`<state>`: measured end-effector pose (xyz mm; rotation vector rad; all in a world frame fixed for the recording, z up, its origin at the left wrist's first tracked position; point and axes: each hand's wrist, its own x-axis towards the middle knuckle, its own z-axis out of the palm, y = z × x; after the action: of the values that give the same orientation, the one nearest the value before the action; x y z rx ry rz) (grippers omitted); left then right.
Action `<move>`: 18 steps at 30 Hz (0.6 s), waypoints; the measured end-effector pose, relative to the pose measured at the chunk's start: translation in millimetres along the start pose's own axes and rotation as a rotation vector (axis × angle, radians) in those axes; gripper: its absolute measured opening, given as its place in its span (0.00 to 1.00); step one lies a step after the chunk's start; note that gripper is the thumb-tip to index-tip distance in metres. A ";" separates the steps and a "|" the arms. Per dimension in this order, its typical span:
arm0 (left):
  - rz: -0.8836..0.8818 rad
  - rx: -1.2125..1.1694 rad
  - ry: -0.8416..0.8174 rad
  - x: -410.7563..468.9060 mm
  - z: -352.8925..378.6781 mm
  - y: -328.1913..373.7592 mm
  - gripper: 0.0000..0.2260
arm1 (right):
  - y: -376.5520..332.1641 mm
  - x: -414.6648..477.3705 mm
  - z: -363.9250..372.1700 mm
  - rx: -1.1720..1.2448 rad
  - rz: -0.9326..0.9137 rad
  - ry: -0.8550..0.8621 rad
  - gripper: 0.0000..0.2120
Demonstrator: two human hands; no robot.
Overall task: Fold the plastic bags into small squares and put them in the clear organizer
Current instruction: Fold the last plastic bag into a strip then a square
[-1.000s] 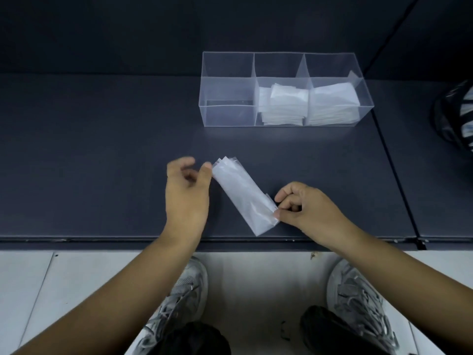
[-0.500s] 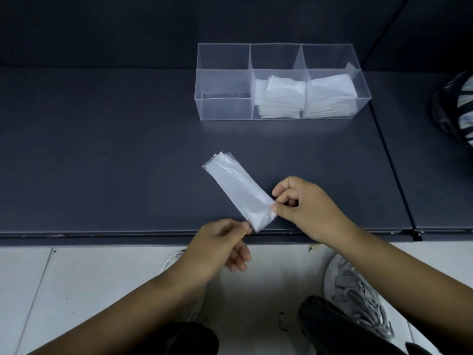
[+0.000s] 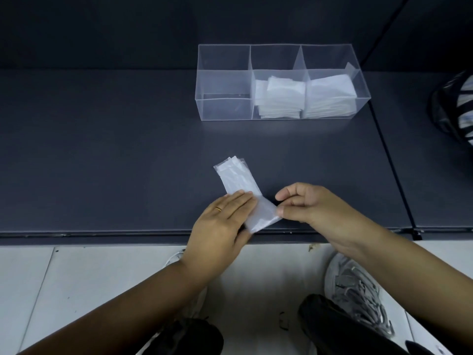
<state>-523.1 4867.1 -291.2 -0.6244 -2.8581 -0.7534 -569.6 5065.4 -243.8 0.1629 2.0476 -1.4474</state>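
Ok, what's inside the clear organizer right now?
The clear organizer holds a middle stack and a right stack of folded bags; its left compartment shows nothing. Lower layers are covered, so uncountable.

On the counter [image 3: 102, 149] the clear organizer [image 3: 225, 108] stands toward the back edge, right of centre. A stack of folded bags [image 3: 281, 98] sits in its middle compartment and another stack [image 3: 330, 96] in its right. The plastic bag [image 3: 238, 178] lies before it near the front edge, with the left hand [image 3: 220, 224] flat on it and the right hand [image 3: 312, 206] pinching its near end.
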 end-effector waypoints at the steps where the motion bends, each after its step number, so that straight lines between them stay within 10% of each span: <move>1: -0.007 -0.016 0.028 2.0 -2.1 0.0 0.17 | -2.2 -2.7 -1.7 0.006 -0.012 -0.021 0.11; 7: -0.092 -0.189 0.045 8.9 -14.6 -3.4 0.14 | -16.2 7.6 -14.9 -0.494 -0.396 -0.212 0.33; 13: -0.334 -0.453 0.019 16.7 -18.0 -6.7 0.15 | -7.0 43.5 12.3 -0.319 -0.401 -0.040 0.03; 18: -0.632 -0.682 0.090 40.0 -22.4 -17.7 0.05 | -8.1 58.1 21.5 -0.242 -0.276 0.132 0.04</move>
<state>-566.5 4856.4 -271.0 0.3061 -2.6642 -1.8166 -610.8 5029.1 -273.5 -0.1323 2.4093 -1.3605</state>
